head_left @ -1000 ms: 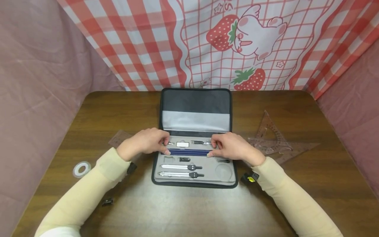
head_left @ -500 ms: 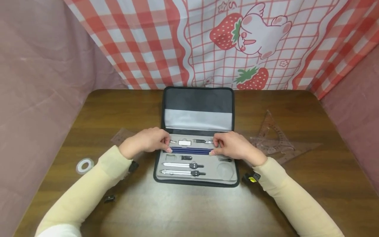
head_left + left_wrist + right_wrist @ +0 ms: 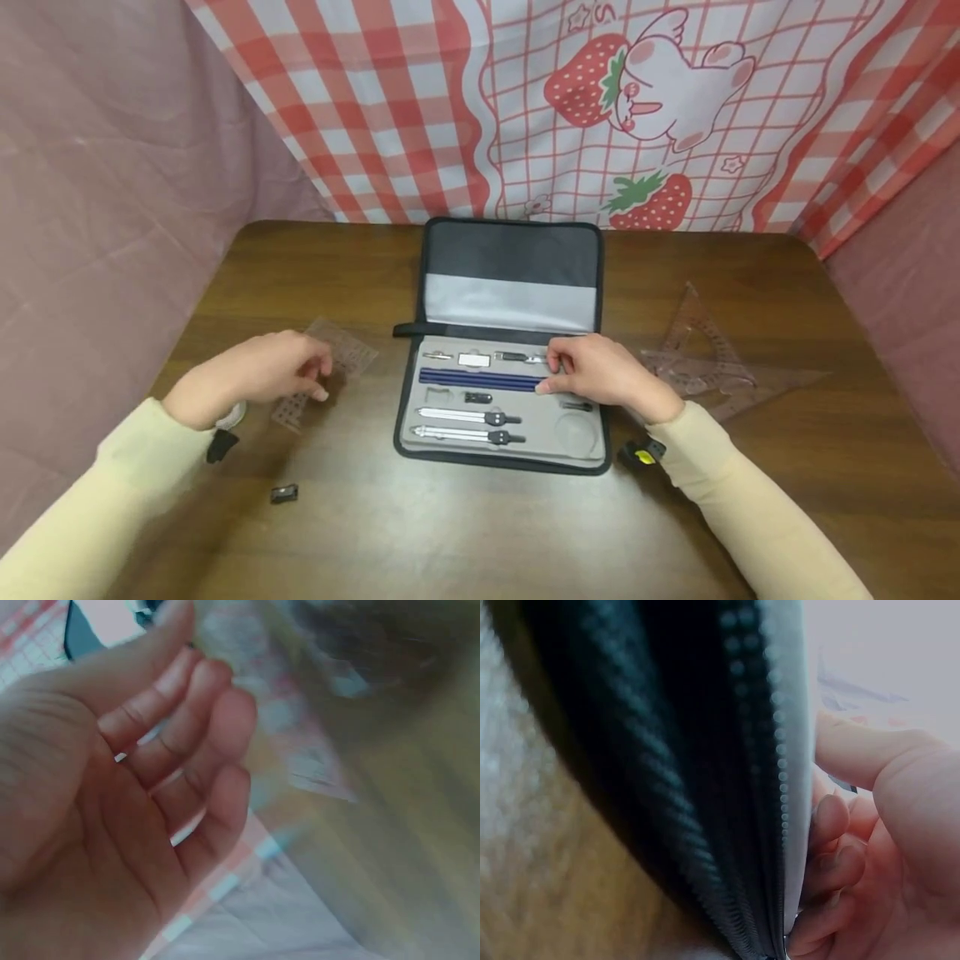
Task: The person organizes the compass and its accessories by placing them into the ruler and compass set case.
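Note:
A zip-up drawing set case (image 3: 510,461) lies open on the table, its grey insert holding two compasses (image 3: 468,425), blue pencils (image 3: 480,379), a white eraser (image 3: 474,360) and small parts. My right hand (image 3: 600,375) rests over the insert's right side, thumb tip at the right end of the pencils, fingers loosely bent. In the right wrist view those fingers (image 3: 836,870) lie just beyond the case's zipped edge (image 3: 757,750). Away to the left, my left hand (image 3: 262,371) hovers with nothing in it, fingers loosely curled, beside a clear plastic ruler (image 3: 348,350).
Two clear set squares (image 3: 705,367) overlap on the right of the table. A small black sharpener (image 3: 284,493) lies at front left. A white tape roll (image 3: 234,414) is mostly hidden behind the left wrist. A checked curtain (image 3: 390,108) hangs behind the table.
My left hand has let go of the pencils' left end and moved left, off the case, uncovering the ruler and the case's strap. The right hand stays at the pencils.

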`<state>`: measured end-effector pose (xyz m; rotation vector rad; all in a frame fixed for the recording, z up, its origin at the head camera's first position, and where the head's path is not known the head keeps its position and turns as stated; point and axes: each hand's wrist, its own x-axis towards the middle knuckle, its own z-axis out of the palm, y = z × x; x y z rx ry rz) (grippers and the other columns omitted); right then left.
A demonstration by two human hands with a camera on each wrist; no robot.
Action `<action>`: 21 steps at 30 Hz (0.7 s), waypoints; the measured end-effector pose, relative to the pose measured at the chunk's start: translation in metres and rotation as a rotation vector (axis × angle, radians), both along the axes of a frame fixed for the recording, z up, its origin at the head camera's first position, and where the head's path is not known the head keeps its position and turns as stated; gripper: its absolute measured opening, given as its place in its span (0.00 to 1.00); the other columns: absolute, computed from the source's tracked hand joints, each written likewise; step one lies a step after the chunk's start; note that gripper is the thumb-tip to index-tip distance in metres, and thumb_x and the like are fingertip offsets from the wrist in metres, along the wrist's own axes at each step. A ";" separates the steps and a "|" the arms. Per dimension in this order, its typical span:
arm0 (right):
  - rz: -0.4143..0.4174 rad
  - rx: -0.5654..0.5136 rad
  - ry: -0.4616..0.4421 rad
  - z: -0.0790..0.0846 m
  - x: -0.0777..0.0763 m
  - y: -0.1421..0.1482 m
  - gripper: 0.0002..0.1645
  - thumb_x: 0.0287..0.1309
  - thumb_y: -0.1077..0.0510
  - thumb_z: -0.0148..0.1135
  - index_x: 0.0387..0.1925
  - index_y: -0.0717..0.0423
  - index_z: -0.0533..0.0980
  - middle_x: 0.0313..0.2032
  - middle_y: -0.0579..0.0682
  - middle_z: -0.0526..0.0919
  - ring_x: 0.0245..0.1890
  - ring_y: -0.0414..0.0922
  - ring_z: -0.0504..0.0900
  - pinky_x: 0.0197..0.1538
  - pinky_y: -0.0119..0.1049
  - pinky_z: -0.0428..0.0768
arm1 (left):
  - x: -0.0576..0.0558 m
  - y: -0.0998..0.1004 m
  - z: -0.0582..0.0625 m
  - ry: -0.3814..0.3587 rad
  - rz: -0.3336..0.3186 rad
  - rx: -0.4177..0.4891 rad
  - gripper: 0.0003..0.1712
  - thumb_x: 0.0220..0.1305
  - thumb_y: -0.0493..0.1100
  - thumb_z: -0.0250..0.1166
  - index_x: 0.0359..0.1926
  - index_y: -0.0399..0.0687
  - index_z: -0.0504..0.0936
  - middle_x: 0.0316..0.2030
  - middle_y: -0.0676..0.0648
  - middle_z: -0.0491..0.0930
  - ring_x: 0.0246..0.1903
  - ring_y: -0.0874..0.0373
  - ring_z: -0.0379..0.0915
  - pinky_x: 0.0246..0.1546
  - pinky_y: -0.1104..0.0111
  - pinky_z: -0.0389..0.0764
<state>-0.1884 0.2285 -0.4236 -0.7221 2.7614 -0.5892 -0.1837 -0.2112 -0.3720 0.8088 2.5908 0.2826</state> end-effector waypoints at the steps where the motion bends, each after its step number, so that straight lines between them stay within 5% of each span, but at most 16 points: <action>1: 0.005 -0.002 0.002 -0.001 0.000 0.000 0.23 0.51 0.35 0.73 0.27 0.44 0.72 0.18 0.40 0.70 0.18 0.40 0.67 0.26 0.36 0.64 | 0.007 -0.004 -0.001 -0.014 -0.001 -0.001 0.16 0.52 0.50 0.77 0.34 0.50 0.79 0.24 0.57 0.71 0.24 0.63 0.66 0.27 0.65 0.71; 8: -0.005 -0.004 0.006 0.000 -0.002 0.000 0.22 0.51 0.36 0.74 0.27 0.43 0.72 0.18 0.40 0.70 0.18 0.40 0.67 0.25 0.36 0.64 | 0.058 -0.011 -0.011 -0.047 0.020 -0.007 0.30 0.36 0.67 0.78 0.27 0.56 0.72 0.24 0.57 0.68 0.23 0.64 0.62 0.23 0.68 0.65; 13: -0.012 -0.004 -0.008 0.000 -0.001 0.001 0.22 0.51 0.37 0.73 0.27 0.44 0.72 0.18 0.40 0.70 0.18 0.40 0.67 0.26 0.36 0.65 | 0.086 -0.013 -0.015 -0.112 0.050 -0.036 0.32 0.26 0.59 0.83 0.29 0.57 0.71 0.25 0.58 0.68 0.23 0.64 0.62 0.24 0.67 0.66; 21: -0.011 -0.004 -0.013 0.000 0.000 0.000 0.22 0.52 0.37 0.73 0.27 0.43 0.72 0.17 0.40 0.69 0.17 0.40 0.67 0.25 0.36 0.64 | 0.098 -0.017 -0.028 -0.064 0.020 -0.030 0.26 0.36 0.44 0.83 0.25 0.58 0.70 0.22 0.60 0.65 0.21 0.66 0.62 0.22 0.68 0.67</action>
